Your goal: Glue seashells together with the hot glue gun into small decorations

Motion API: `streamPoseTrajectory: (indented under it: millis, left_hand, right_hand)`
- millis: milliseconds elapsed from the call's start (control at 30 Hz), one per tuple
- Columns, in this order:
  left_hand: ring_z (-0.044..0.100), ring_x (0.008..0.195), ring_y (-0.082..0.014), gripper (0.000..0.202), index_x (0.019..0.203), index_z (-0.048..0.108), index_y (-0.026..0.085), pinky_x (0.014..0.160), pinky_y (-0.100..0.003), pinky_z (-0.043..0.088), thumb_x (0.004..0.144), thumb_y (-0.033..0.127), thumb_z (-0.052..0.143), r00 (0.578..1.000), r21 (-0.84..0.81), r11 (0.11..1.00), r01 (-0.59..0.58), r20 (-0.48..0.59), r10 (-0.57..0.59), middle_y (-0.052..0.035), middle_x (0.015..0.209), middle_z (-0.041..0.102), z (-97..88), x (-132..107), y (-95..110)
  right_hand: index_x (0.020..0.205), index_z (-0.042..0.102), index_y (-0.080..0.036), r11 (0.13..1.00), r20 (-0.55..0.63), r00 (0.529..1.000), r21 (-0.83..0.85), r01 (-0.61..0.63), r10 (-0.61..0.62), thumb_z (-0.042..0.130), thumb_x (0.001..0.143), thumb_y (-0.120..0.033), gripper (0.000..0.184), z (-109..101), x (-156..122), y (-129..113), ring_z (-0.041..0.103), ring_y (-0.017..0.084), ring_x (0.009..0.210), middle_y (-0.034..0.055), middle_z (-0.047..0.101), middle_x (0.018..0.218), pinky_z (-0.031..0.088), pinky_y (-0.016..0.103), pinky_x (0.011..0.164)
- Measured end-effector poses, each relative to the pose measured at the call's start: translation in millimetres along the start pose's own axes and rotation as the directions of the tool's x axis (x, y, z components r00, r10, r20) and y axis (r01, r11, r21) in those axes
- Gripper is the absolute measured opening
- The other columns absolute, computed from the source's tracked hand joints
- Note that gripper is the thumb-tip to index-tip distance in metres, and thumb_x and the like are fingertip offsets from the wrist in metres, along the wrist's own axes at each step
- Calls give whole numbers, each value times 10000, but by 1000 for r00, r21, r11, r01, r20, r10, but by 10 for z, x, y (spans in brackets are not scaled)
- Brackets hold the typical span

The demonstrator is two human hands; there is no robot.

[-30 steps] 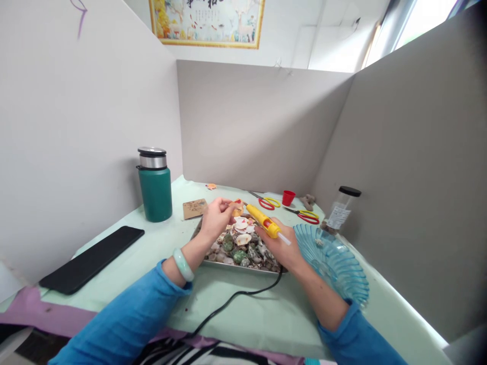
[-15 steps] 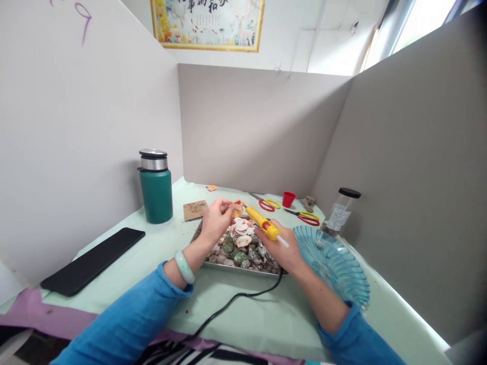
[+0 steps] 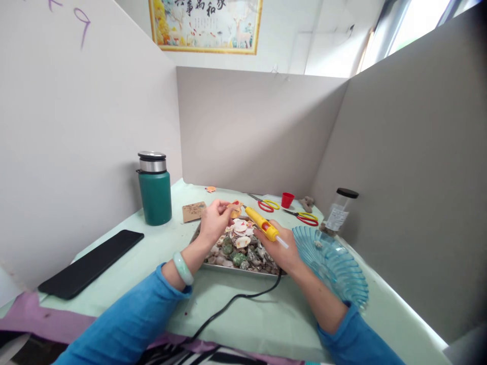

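My right hand (image 3: 277, 244) is wrapped round a yellow glue gun (image 3: 262, 223), its nozzle pointing up and left and a clear glue stick poking out of the back. Pinched in the fingers of my left hand (image 3: 216, 219) is an orange shell piece (image 3: 236, 209) with a bit of red on it. The nozzle tip is right at the shell piece; whether they touch I cannot tell. Both hands hover over a metal tray (image 3: 243, 272) heaped with shells (image 3: 239, 248), white ones on top and green and dark ones in front.
On the left stand a green bottle (image 3: 155, 197) and a black phone-like slab (image 3: 93, 263). A brown card (image 3: 193, 211) and small orange piece (image 3: 210, 189) lie behind. Rightward are scissors (image 3: 304, 218), a red cup (image 3: 287, 199), a blue glass plate (image 3: 342, 274) and a jar (image 3: 338, 210). A black cord (image 3: 232, 301) trails forward.
Hardly anything differs. The view has shifted slightly, while both hands keep their hold and the glue gun's nozzle stays at the orange shell piece.
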State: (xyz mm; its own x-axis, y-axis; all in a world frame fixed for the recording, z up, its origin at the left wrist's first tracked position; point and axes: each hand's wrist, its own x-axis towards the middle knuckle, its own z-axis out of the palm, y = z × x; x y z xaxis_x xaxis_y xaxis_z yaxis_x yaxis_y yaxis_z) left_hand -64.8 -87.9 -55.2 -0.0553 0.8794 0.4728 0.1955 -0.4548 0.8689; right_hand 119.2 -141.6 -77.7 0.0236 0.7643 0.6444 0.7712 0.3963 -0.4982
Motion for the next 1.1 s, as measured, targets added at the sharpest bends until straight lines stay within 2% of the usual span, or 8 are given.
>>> streamPoseTrajectory:
  millis: [400,567,800,1100]
  left_hand:
    - [613,492,-129,250,874,560,173,447,-203,453,747,387,586,1000,-34,999,-4,20,4,-18,675,681,3,-13,39]
    - [610,481,-131,250,872,561,176,433,-198,431,743,389,584,1000,-21,1000,3,11,-3,-11,642,675,-5,-22,53]
    - [601,459,-134,210,833,571,180,435,-200,410,762,378,565,997,111,993,-48,58,41,2,579,648,10,-62,98]
    - [596,461,-128,173,828,573,189,458,-208,409,771,352,556,994,122,989,-79,79,69,-6,638,669,27,-84,113]
  right_hand:
    - [628,366,-226,1000,-1,1000,12,10,-10,523,787,-487,344,-20,-4,-26,405,115,455,-49,446,513,294,233,469]
    - [631,384,-226,1000,4,1000,11,17,-17,519,785,-479,326,-23,-5,-26,406,116,449,-48,453,513,299,234,467]
    - [639,374,-221,999,6,1000,24,26,-26,514,793,-507,353,-26,-8,-37,410,113,453,-53,442,512,300,226,470]
    - [642,384,-224,999,23,999,18,39,-39,502,791,-504,338,-44,-17,-55,407,113,441,-52,449,513,306,231,465]
